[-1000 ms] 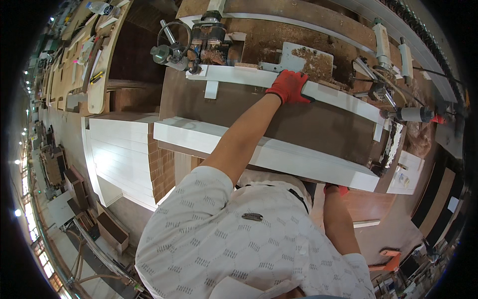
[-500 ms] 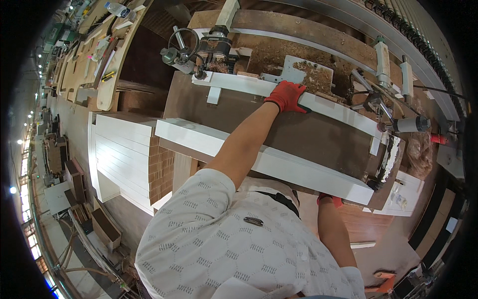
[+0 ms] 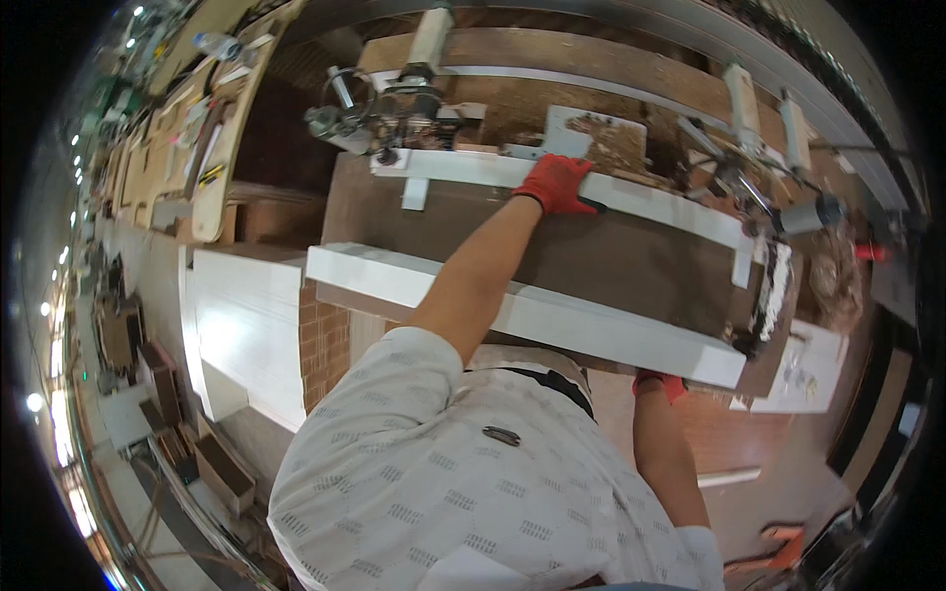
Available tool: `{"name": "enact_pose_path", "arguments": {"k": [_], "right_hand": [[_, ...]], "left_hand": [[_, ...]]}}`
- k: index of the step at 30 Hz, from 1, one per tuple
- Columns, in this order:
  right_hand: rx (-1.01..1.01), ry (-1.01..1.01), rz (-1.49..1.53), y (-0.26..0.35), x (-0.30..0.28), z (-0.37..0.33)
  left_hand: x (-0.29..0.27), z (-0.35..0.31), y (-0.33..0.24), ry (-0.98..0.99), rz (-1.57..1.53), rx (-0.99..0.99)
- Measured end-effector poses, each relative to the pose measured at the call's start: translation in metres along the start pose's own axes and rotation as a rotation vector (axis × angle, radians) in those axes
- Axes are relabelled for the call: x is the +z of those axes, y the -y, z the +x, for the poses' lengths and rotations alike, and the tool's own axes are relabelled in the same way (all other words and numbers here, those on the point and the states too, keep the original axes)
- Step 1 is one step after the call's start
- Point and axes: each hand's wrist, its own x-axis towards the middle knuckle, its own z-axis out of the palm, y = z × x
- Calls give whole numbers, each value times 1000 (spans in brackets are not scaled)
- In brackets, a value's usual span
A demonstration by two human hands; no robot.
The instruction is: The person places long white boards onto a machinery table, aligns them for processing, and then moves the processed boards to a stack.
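Draped over the far strip (image 3: 670,206), your left hand (image 3: 557,185) is half open, thumb on the near side; whether it clasps cannot be told. This strip lies along the far side of the table (image 3: 631,258), whose near edge partly hides your right hand (image 3: 666,385), its grip unseen.

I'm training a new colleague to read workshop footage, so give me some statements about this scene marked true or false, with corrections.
1. The left hand wears a red glove. True.
2. The left hand lies on the near white strip. False: it lies on the far white strip.
3. The right hand is lower in the picture than the left. True.
4. The clear bottle is at upper right. False: the bottle is at upper left.
5. The brown tabletop lies between the two white strips. True.
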Motion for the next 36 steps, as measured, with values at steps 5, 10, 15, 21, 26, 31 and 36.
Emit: {"name": "enact_pose_path", "arguments": {"k": [5, 10, 15, 21, 26, 31, 36], "right_hand": [[-96, -213, 92, 25, 65, -69], [-400, -657, -584, 17, 52, -37], [-307, -706, -668, 27, 61, -51], [-270, -778, -708, 33, 74, -63], [-268, -820, -708, 40, 78, -67], [-258, -816, -734, 41, 78, -70], [-280, -835, -739, 35, 74, -63]], "left_hand": [[24, -7, 27, -237, -150, 46], [8, 9, 5, -101, 0, 38], [15, 11, 7, -62, 58, 8], [15, 12, 9, -71, 45, 12], [13, 14, 5, -65, 55, 15], [15, 13, 10, -43, 88, 9], [18, 9, 10, -43, 55, -11]]}}
